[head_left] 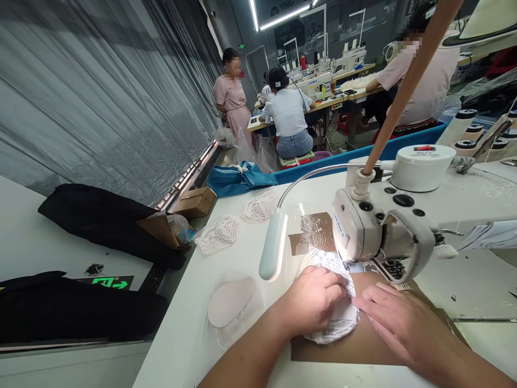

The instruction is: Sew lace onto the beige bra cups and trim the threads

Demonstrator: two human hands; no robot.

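A white lace cup-shaped piece [343, 318] lies on the brown plate of the sewing machine [359, 226], its far part beside the needle area. My left hand [315, 296] rests over it, fingers curled and pressed together on the lace. The fingertips are partly hidden. From the other side, my right hand [398, 318] reaches in with fingers stretched out, one fingertip touching the edge of the lace. The needle and presser foot are mostly hidden behind the machine head.
A lit lamp [273, 245] on a bendy neck hangs left of the machine. Lace pieces [220, 234] and a beige pad [232, 302] lie on the white table [177, 328]. Thread cones [462, 126] stand at right. Several people are beyond, by other machines; a cardboard box [196, 202] sits left.
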